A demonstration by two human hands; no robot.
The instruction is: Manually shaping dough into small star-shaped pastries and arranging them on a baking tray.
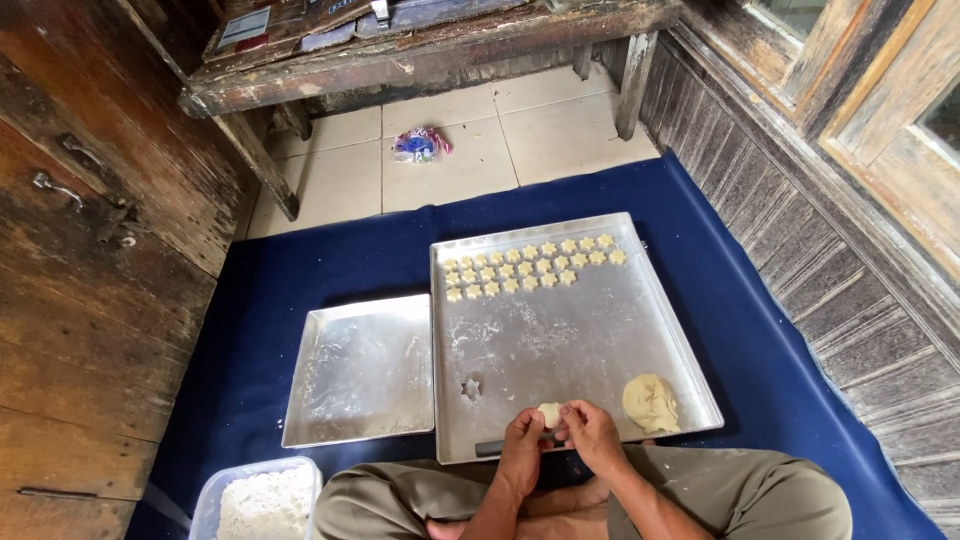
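The person sits cross-legged on a dark blue mat (300, 270) spread over the floor, with both hands meeting at the near edge of a large metal baking tray (560, 350). The left hand (522, 437) and the right hand (590, 432) together hold a small ball of pale dough (550, 413), the fingers of each hand closed around it from either side, just above the tray's front rim. To the right of the hands, in the tray's near right corner, lies a bigger lump of dough (651, 403). A small star-shaped cutter (471, 387) rests on the tray to the left of the hands, apart from them. At the far end of the tray sit rows of small star-shaped dough pieces (530, 267). A smaller floured tray (365, 368) lies just beside the large one on its left. A plastic tub (262, 500) holding what looks like flour stands by the left knee.
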